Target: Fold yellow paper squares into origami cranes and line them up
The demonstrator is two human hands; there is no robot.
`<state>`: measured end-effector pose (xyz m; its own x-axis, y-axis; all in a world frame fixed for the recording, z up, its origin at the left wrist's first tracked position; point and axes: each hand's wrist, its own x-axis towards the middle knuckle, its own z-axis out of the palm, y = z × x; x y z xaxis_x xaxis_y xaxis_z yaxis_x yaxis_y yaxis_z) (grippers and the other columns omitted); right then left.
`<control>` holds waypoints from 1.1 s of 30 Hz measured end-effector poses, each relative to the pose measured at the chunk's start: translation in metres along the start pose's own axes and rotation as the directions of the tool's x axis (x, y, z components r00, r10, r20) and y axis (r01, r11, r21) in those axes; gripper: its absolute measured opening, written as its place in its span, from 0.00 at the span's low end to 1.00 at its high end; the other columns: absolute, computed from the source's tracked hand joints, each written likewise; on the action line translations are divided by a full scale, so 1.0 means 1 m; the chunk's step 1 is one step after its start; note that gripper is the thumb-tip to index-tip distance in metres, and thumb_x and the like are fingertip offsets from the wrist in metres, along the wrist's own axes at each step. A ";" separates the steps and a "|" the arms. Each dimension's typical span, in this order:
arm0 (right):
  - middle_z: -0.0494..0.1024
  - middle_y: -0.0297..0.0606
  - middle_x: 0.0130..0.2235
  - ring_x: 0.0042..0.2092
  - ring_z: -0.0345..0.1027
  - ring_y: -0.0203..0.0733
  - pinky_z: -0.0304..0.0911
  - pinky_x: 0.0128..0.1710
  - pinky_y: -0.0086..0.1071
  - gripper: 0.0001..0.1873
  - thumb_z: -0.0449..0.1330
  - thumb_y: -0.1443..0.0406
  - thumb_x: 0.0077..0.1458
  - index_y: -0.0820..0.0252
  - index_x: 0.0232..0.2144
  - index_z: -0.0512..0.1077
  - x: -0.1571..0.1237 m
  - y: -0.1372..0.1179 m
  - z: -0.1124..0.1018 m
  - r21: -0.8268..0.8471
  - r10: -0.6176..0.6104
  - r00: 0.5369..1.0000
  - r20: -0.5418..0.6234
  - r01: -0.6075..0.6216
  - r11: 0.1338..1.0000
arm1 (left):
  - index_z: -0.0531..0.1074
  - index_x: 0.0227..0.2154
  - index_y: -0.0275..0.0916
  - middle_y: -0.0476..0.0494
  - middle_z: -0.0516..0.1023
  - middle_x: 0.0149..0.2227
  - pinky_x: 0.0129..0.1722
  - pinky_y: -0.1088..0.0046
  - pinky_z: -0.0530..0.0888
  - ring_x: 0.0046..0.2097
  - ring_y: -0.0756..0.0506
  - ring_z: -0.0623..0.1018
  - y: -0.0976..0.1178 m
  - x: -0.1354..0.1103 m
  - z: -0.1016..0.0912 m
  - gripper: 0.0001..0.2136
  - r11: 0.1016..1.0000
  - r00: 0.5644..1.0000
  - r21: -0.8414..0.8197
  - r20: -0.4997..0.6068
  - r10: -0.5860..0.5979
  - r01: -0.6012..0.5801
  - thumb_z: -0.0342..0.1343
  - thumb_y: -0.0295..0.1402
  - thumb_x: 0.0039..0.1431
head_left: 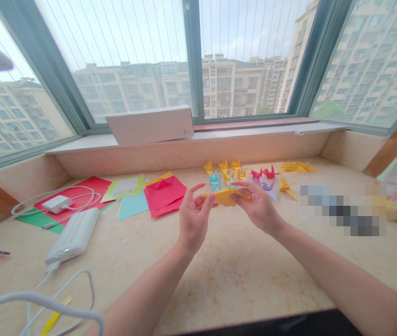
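Note:
A folded piece of yellow origami paper (225, 196) is held up above the counter between both hands. My left hand (195, 212) pinches its left end between thumb and fingers. At the other end, my right hand (259, 205) grips it the same way. Just behind the hands stand several folded paper cranes: yellow cranes (223, 166), a light blue crane (214, 181), a red crane (271, 171) and a lilac crane (267, 185). To the right of my right hand lies another yellow folded piece (288, 187).
Red paper squares (165, 196) and light blue paper (133, 206) lie left of the hands. Further left are a white power bank (73, 235), a white charger (57, 204) and looping cables. A white box (150, 126) stands on the sill. Yellow folded paper (298, 166) lies at the back right.

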<state>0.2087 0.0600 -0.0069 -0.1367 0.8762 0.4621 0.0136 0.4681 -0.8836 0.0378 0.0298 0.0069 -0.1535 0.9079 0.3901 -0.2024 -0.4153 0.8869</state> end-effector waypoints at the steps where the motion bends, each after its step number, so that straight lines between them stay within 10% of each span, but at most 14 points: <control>1: 0.81 0.40 0.41 0.44 0.76 0.46 0.73 0.44 0.40 0.17 0.64 0.57 0.55 0.55 0.46 0.73 0.000 0.000 -0.001 -0.020 -0.003 1.000 -0.001 0.003 1.000 | 0.71 0.42 0.37 0.44 0.82 0.33 0.36 0.69 0.80 0.36 0.45 0.82 -0.002 0.001 -0.001 0.15 1.000 1.000 0.024 0.000 0.007 -0.007 0.64 0.39 0.55; 17: 0.83 0.39 0.35 0.39 0.78 0.46 0.72 0.44 0.40 0.16 0.63 0.54 0.55 0.58 0.38 0.80 0.002 -0.008 -0.002 0.020 0.093 0.994 0.055 -0.094 0.995 | 0.76 0.35 0.38 0.45 0.81 0.35 0.37 0.69 0.79 0.38 0.46 0.81 -0.007 0.000 -0.002 0.07 0.991 0.996 0.099 0.018 0.092 -0.093 0.62 0.36 0.56; 33: 0.81 0.39 0.29 0.27 0.72 0.38 0.69 0.21 0.29 0.18 0.66 0.53 0.51 0.61 0.36 0.81 0.005 -0.013 -0.002 0.100 0.178 0.980 0.092 -0.187 0.977 | 0.74 0.37 0.33 0.42 0.82 0.29 0.26 0.72 0.78 0.28 0.45 0.82 -0.006 0.003 -0.004 0.18 0.986 0.997 0.149 0.009 -0.075 0.072 0.59 0.46 0.57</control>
<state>0.2101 0.0589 0.0067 -0.2225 0.9312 0.2886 -0.0602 0.2823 -0.9574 0.0344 0.0348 0.0017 -0.1291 0.9368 0.3252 -0.0666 -0.3354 0.9397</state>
